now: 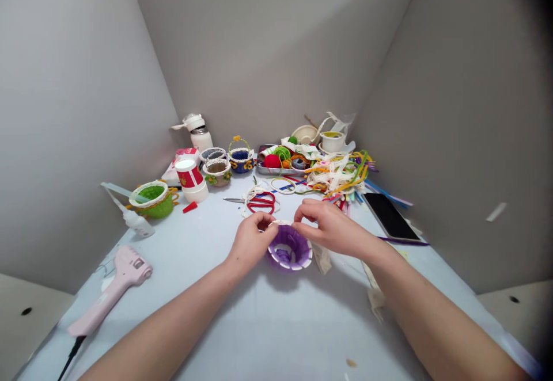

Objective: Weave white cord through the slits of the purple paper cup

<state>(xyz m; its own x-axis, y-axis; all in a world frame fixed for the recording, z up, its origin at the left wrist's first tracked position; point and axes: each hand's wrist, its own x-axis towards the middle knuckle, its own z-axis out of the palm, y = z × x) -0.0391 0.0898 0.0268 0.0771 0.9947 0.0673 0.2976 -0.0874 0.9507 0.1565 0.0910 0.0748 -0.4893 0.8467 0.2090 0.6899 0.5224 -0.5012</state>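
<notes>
A small purple-woven cup (288, 248) with a notched white rim is tilted toward me, and purple strands lie inside it. My left hand (254, 237) pinches its far left rim between thumb and fingers. At the far right of the rim, my right hand (326, 225) has its thumb and fingers closed; what they pinch is hidden. A bit of white trim shows on the rim between both hands. A cream lace strip (322, 259) hangs beside the cup, and another cream fabric end (375, 301) lies under my right forearm. Red-handled scissors (260, 201) lie just beyond the cup.
On the left are a pink glue gun (116, 289), a glue bottle (137, 223) and a green woven cup (158, 208). Decorated baskets (241, 161), a metal tray (260, 168) of yarn and a heap of ribbons (339, 174) stand behind. A phone (391, 216) lies right.
</notes>
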